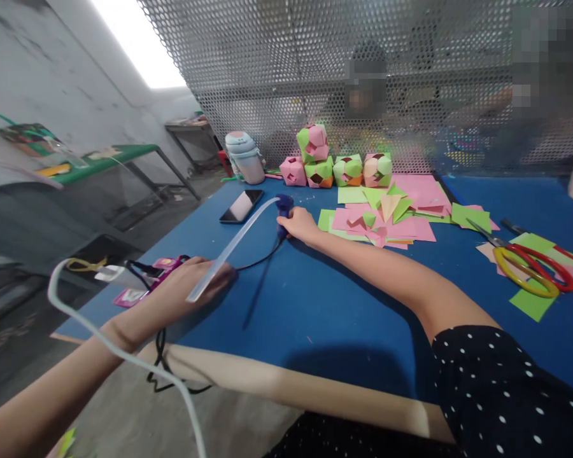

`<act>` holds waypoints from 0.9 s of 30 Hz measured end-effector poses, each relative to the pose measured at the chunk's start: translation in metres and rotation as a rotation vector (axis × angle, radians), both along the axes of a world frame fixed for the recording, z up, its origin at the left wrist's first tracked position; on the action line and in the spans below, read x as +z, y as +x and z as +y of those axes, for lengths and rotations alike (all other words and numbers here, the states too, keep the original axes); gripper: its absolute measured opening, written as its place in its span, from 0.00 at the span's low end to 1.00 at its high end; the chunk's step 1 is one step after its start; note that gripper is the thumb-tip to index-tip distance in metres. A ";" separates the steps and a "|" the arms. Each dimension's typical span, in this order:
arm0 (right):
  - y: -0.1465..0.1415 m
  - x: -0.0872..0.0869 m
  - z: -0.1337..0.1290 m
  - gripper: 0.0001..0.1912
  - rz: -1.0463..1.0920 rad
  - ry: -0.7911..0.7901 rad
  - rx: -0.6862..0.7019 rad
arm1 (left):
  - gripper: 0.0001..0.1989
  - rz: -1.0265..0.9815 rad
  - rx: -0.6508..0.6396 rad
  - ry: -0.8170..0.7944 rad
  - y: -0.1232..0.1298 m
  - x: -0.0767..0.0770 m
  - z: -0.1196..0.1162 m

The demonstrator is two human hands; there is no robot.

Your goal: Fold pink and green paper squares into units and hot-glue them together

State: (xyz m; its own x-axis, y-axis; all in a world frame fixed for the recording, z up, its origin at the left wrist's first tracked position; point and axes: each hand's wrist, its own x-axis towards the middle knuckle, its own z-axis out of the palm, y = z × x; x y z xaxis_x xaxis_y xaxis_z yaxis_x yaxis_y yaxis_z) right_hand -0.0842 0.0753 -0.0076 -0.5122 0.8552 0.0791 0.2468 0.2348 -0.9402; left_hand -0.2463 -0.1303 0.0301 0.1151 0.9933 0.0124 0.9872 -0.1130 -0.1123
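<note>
My right hand [300, 224] grips a dark blue glue gun [283, 207] above the blue tabletop. A long translucent glue stick [233, 245] sticks out of the gun toward me, crossing in front of my left hand [203, 280]. The gun's thin black cord [262, 259] runs to my left fingers, which are curled low over the table around it; the glue stick partly covers them. Beside that wrist lie a purple-pink package [165, 270] and a white power socket [119, 275] with a black plug and white cable.
A phone [242, 206] lies beyond my left hand. Folded paper cubes [319, 172] and a bottle [245, 159] stand by the perforated metal screen [267, 76]. Pink and green paper sheets [420, 191] and scissors [525, 257] lie to the right. People show behind the screen.
</note>
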 end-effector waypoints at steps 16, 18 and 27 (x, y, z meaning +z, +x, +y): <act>-0.002 0.004 -0.012 0.13 -0.142 0.149 0.035 | 0.17 -0.358 0.117 0.118 0.046 0.002 0.045; -0.001 0.003 -0.005 0.13 -0.153 0.150 0.007 | 0.18 -0.367 0.125 0.125 0.048 0.003 0.048; 0.008 0.006 0.008 0.13 -0.224 0.176 -0.020 | 0.17 -0.467 0.049 0.088 0.059 0.009 0.058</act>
State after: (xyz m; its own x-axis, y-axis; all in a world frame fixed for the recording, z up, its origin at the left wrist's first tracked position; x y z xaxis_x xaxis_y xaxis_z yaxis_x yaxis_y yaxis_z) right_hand -0.0764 0.0836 -0.0018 -0.5170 0.8483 0.1142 0.4499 0.3828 -0.8069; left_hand -0.1871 -0.0726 0.0389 0.0306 0.9902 0.1365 0.9384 -0.0754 0.3371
